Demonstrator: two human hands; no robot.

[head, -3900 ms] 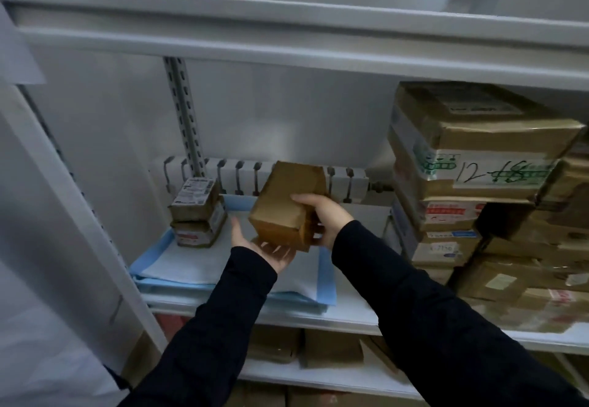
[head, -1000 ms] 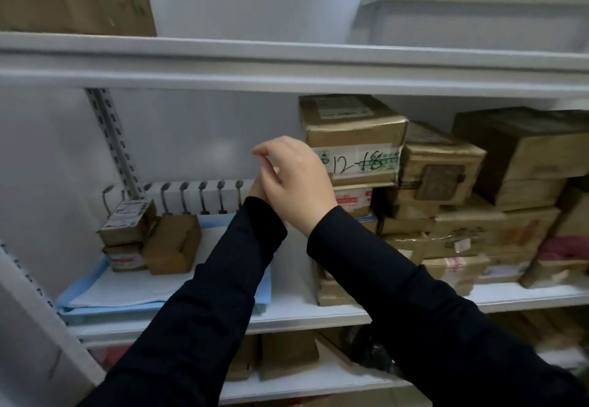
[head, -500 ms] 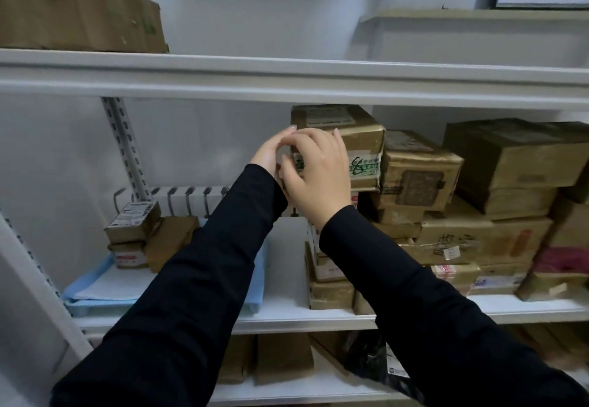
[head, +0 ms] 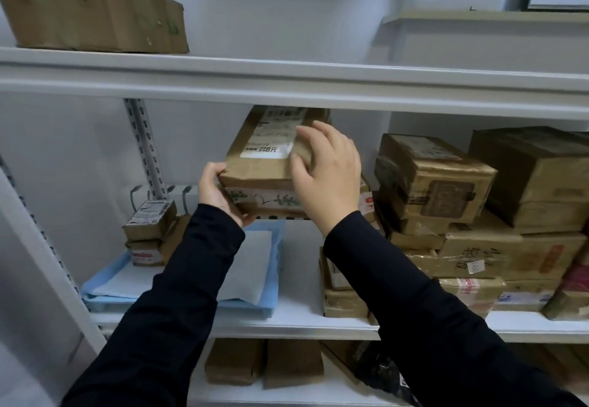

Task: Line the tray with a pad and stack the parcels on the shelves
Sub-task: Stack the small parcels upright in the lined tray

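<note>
Fingers [head: 212, 170] of left hand [head: 220, 194] curled round lower left corner of parcel [head: 264, 167], pinching it; right hand [head: 328, 177] cupped over top right edge, thumb on front face. Held off the shelf [head: 299, 272], above right end of blue pad [head: 277, 247]. Boxy creased brown cardboard, white printed label [head: 274, 139] on top.

Both your dark-sleeved arms reach forward and up. Your left hand [head: 220, 194] curls round the lower left corner of the parcel [head: 259, 169]; your right hand [head: 328, 180] clasps its right end, fingers draped over the top, thumb on the front face.
</note>
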